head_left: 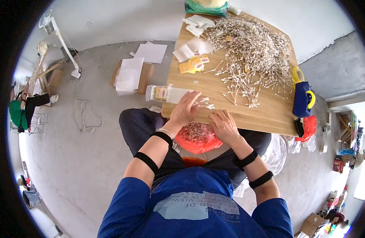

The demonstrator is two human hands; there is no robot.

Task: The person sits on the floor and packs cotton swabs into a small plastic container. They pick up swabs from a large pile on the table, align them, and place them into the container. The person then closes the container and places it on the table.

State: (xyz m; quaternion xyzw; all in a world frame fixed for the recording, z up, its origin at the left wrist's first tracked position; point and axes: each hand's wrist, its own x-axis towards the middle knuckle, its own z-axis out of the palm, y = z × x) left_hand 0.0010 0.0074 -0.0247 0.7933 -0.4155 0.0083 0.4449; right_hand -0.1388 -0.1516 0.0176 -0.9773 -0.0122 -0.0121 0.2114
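Note:
My left hand (pixel 185 108) lies flat with its fingers stretched out, at the near left edge of a wooden table (pixel 265 119). Cotton swabs (pixel 205 103) poke out past its fingertips. Beside it a clear packet of swabs with a yellow label (pixel 160 93) overhangs the table's left edge, and a white strip (pixel 179 95) runs from it under the hand. Further right, my right hand (pixel 225 126) rests on the near edge with fingers curled and together; whatever they hold is hidden. A large heap of loose swabs (pixel 258 55) covers the far right of the table.
Yellow cards (pixel 194 64) and clear wrappers (pixel 194 48) lie at the table's left. A blue-and-yellow object (pixel 303 97) sits at its right edge. Below my hands is a red bag (pixel 198 146) of swabs. On the floor, left, lies a cardboard box (pixel 146 75). Another person (pixel 17 113) appears far left.

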